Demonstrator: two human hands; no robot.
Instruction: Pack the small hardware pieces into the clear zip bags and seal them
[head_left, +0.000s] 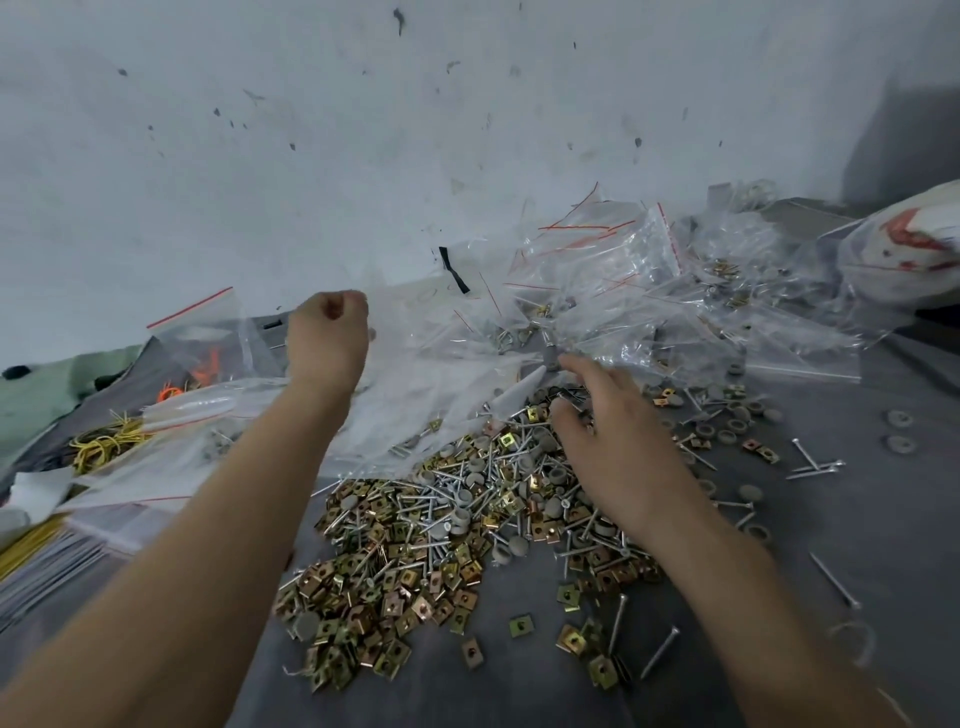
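A big heap of small hardware (431, 525) lies on the grey cloth: brass square clip nuts, silver screws and grey round caps. My left hand (327, 332) is raised above the heap with its fingers curled on a clear zip bag (415, 374) that hangs down toward the pile. My right hand (608, 431) reaches into the far side of the heap, fingers bent among screws and caps; whether it holds any piece is hidden. Behind, filled clear bags with red zip strips (613, 270) are piled against the wall.
Empty zip bags (156, 467), yellow rubber bands (104, 441) and orange bits (208, 364) lie at the left. Loose screws (815, 467) and grey washers (898, 431) are scattered at the right. A white sack with red print (904, 249) sits far right. A pale wall stands close behind.
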